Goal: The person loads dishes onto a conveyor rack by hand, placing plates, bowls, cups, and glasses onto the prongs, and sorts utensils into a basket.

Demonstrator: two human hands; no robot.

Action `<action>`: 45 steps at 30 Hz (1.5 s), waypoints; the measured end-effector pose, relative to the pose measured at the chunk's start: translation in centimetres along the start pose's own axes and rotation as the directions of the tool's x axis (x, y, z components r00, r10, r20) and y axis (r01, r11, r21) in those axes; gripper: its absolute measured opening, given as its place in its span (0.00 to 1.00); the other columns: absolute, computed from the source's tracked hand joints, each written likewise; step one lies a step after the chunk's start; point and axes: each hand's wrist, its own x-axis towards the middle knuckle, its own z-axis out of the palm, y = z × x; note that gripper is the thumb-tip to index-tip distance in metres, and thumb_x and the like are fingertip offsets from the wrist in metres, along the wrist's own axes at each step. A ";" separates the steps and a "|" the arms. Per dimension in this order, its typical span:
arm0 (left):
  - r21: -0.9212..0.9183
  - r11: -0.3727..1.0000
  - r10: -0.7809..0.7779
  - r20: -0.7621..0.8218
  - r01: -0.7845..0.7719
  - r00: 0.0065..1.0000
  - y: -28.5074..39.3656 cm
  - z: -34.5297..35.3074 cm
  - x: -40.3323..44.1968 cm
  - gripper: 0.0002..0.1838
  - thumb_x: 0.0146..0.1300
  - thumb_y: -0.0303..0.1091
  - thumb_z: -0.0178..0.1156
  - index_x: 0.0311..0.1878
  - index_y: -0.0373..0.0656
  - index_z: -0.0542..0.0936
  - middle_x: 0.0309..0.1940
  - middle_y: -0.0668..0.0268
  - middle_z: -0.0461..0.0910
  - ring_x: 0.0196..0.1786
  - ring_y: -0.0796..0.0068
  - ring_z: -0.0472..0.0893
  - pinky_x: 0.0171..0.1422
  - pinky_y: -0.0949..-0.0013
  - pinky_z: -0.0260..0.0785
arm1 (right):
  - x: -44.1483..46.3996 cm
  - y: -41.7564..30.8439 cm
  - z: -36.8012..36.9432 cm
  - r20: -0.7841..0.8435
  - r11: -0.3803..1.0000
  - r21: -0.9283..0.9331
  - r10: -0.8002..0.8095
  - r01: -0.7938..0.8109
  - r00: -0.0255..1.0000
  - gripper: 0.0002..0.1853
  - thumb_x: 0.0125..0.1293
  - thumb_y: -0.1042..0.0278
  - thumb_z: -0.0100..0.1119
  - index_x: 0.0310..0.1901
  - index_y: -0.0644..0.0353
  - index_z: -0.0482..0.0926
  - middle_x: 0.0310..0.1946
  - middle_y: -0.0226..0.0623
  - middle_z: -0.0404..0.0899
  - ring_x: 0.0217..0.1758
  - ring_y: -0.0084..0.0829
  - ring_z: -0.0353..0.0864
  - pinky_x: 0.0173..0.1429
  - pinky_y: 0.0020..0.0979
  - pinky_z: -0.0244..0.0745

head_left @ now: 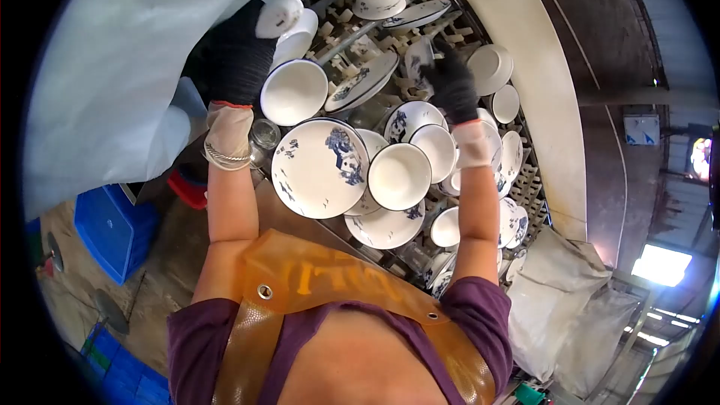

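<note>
My left hand (238, 56), in a black glove over a pale cuff, is closed on a small white bowl (280, 15) at the upper left. White dishes (296, 36) stand just behind that bowl. Toward the upper right my right hand (452, 81), gloved the same way and blurred, has its fingers at the edge of a blue-patterned dish (418, 61), and seems to grip it. Between my hands lie a white bowl (294, 92), a tilted patterned plate (364, 81), a large patterned plate (320, 168) and another white bowl (399, 176).
A pegged conveyor rack (529, 184) runs beneath the dishes. More bowls (379, 2) rest at its far end, and a white plate (490, 69) leans at the right. A clear glass (265, 133) stands near my left wrist. Pale sheeting (112, 82) hangs at the left, above a blue crate (116, 232).
</note>
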 end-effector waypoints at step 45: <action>-0.103 0.987 0.156 0.483 -0.121 0.862 2.7 1.3 -6.9 0.19 0.46 0.31 0.64 0.45 0.42 0.78 0.41 0.56 0.79 0.44 0.53 0.77 0.51 0.59 0.69 | -7.3 4.6 -7.8 -0.081 0.960 -0.269 0.060 -0.080 0.995 0.26 0.54 0.51 0.61 0.49 0.63 0.75 0.39 0.48 0.80 0.44 0.41 0.79 0.49 0.36 0.71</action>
